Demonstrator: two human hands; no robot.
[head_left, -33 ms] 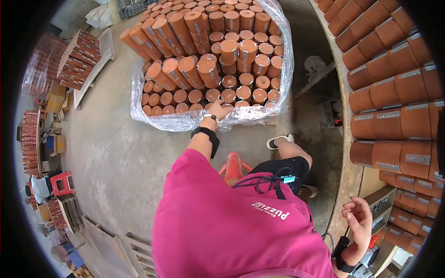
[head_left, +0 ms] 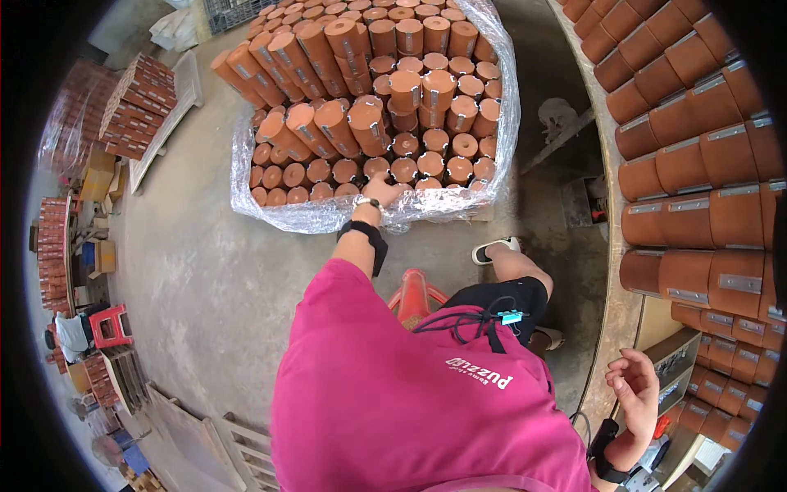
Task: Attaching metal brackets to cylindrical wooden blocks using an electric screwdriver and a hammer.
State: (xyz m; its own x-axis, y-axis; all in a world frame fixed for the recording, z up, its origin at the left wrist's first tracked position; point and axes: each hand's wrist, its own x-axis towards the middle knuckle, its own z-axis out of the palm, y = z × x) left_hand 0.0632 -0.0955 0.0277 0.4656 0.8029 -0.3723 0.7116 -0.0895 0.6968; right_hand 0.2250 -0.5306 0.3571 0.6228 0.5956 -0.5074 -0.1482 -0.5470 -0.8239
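Several terracotta cylinders (head_left: 366, 127) with metal strips on their sides stand packed in rows, with a taller stack behind. Clear plastic wrap (head_left: 303, 217) surrounds the bundle. My left hand (head_left: 379, 190) reaches over the near edge of the wrap, its fingers bent down around the top of a front-row cylinder that the hand mostly covers. The fingertips are partly hidden. At the lower right, my right hand (head_left: 635, 389) is raised beside the wooden bench edge, palm up with loosely curled fingers and nothing in it.
More terracotta cylinders (head_left: 684, 160) lie stacked on their sides along the right. A red plastic stool (head_left: 412, 297) stands in front of me; another red stool (head_left: 111, 325) is at far left. A pallet (head_left: 168, 123) carries stacked reddish blocks (head_left: 141, 107).
My left hand has shifted slightly left and its fingers have bent further down onto the front row. My right hand stays in place.
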